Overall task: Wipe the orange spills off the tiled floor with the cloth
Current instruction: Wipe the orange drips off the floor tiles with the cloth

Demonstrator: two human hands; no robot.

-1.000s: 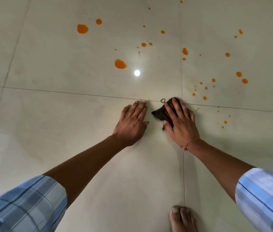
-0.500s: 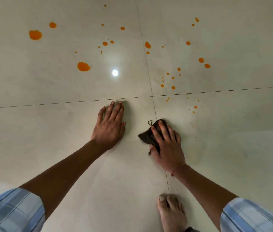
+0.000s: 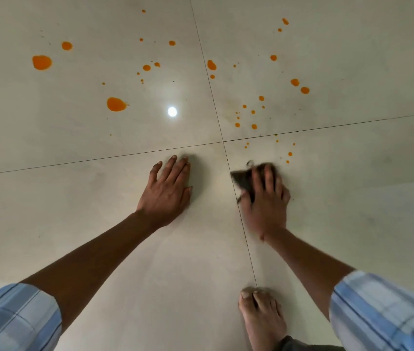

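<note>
Cloth [image 3: 245, 179] under right hand [image 3: 264, 203].

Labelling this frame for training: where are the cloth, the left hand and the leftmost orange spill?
cloth [image 3: 243, 179], head view, its uncovered dark bunched corner.
left hand [image 3: 166, 192], head view, back of the hand.
leftmost orange spill [image 3: 41, 62], head view, its centre.
</note>
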